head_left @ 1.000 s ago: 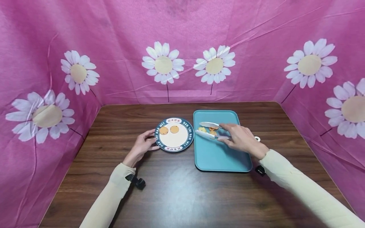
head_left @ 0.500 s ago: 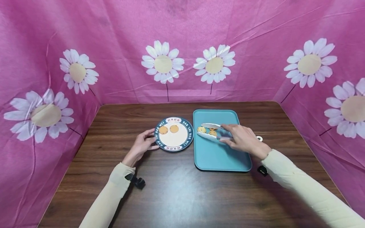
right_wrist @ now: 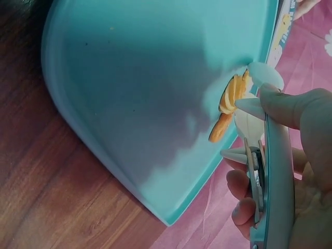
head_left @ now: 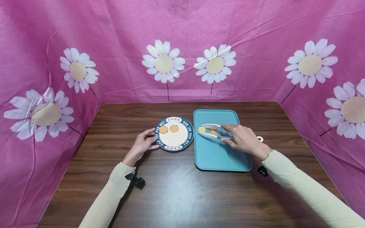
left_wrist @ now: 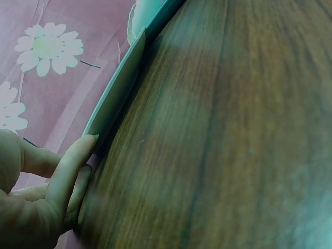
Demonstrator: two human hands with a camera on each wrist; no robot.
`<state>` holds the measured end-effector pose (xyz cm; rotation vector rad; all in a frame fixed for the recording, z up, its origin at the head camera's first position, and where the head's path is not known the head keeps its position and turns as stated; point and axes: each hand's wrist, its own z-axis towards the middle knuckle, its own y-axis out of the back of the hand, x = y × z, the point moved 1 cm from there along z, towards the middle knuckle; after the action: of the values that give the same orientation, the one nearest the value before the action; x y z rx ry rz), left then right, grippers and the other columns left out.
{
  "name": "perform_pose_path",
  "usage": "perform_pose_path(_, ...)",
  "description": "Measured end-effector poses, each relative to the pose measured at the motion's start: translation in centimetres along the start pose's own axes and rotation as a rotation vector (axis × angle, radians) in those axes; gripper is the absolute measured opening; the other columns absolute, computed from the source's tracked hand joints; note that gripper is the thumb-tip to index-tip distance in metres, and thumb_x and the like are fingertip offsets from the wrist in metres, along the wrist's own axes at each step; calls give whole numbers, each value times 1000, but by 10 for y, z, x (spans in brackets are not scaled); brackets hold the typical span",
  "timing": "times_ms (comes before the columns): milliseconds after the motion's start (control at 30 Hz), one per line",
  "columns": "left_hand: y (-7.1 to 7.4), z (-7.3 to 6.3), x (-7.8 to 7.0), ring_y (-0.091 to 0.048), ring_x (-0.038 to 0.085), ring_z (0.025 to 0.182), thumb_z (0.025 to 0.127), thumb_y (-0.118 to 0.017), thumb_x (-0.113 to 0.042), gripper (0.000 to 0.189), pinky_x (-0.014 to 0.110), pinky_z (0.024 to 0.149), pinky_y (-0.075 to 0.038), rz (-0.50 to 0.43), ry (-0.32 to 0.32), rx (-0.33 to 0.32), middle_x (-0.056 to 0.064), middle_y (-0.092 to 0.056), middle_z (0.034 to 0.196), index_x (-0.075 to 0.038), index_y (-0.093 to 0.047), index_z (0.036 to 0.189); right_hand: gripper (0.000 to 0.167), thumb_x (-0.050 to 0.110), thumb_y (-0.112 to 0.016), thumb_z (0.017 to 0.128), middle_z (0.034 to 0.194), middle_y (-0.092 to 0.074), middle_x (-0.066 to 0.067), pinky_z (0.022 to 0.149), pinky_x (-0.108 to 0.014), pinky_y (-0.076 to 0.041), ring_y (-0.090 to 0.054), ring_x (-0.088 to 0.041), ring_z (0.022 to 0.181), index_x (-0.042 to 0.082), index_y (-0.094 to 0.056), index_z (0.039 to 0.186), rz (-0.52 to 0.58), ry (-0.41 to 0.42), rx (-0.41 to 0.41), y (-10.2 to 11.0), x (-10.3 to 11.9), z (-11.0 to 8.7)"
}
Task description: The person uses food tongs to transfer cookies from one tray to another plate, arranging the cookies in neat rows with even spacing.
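My left hand (head_left: 141,144) holds the left rim of a round white plate (head_left: 174,141) with a blue lettered border. Two flat round cookies (head_left: 174,128) lie on the plate's upper left. On the teal tray (head_left: 222,158), my right hand (head_left: 243,139) grips a pair of metal tongs (head_left: 209,136), whose arms stand spread over several cookies. A swirled cookie (right_wrist: 231,96) sits between the tong arms, beside a browner cookie (right_wrist: 220,128) in the right wrist view. Nearer the tong tips lies a pale yellow cookie (head_left: 201,129). The tongs partly cover these cookies.
Plate and tray stand side by side on a dark wooden table (head_left: 171,196). Behind and at both sides hangs a pink cloth (head_left: 182,38) with white daisies. A white ring (head_left: 260,139) shows at the tongs' rear end.
The tongs have shifted slightly to the right, leaving more of the pale cookie visible. Their arms remain spread. My left hand and the plate have stayed in place.
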<state>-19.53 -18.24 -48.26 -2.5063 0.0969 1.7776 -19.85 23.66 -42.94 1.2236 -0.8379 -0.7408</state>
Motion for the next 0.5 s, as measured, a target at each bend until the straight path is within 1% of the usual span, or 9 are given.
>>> perform_pose_path(300, 1, 0, 0, -62, 15, 103, 105, -47, 6, 55, 27, 89, -70, 2, -1, -2, 23, -37, 150, -3, -38, 159, 63, 44, -76, 94, 119, -76, -16, 62, -49, -67, -73, -30, 94, 8, -61, 143, -8, -1, -2, 1, 2, 1)
perform_pose_path(500, 2, 0, 0, -62, 17, 106, 106, -47, 5, 55, 27, 89, -70, 8, 3, -1, 24, -37, 152, -3, -38, 159, 61, 43, -76, 94, 115, -76, -16, 57, -46, -65, -69, -25, 84, 9, -61, 142, 0, 1, -19, 4, 4, 5)
